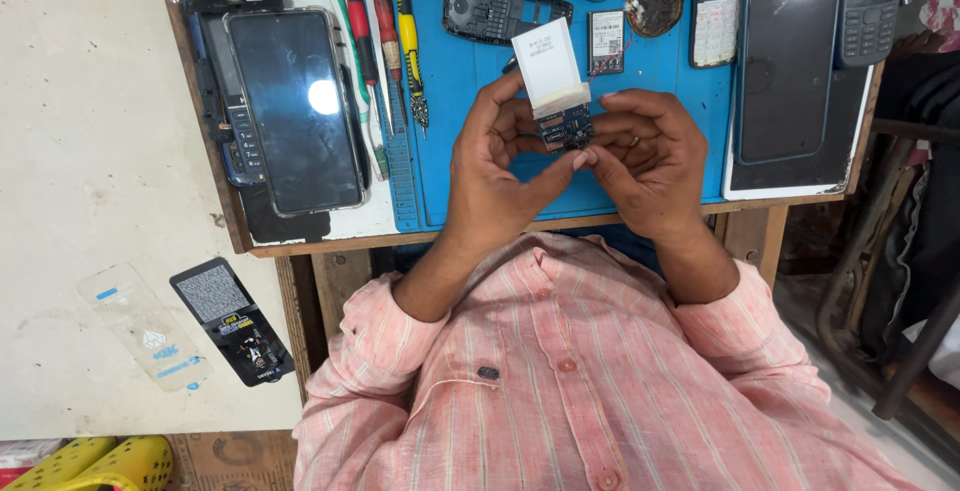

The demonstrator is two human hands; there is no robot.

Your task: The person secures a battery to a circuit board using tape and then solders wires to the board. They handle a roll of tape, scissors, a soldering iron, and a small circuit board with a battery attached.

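While both hands meet over the blue mat | left hand, right hand pinch small circuit board, white block attached | phone shell lies opened, unassembled on tabletop.

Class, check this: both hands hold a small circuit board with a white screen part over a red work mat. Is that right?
Not quite. The head view shows the work mat is blue, not red. Both the left hand and right hand do hold the small circuit board over it.
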